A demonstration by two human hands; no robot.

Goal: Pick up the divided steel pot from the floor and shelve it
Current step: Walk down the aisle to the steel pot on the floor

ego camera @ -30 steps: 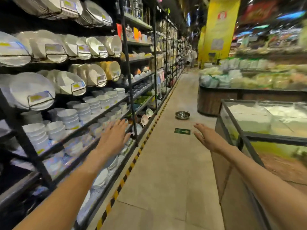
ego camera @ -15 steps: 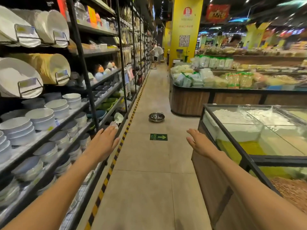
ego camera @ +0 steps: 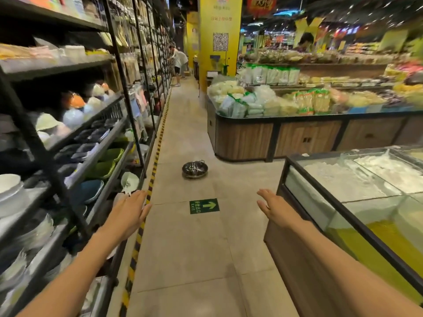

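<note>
Tiled aisle floor runs between shelving on the left and glass bins on the right, the divided steel pot sitting far ahead, well apart from both hands. Left hand and right hand are spread flat and empty; the pot looks rigid, light and slick, best taken by its two rim handles.

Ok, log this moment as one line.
phase: approach | steel pot: on floor, untouched | left hand: open, empty | right hand: open, empty | shelving: not started

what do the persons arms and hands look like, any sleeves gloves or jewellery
Both forearms are bare as far as the frame shows, with no sleeves in view. The left hand and right hand wear no gloves, and no rings, watch or bracelet are visible.
</note>
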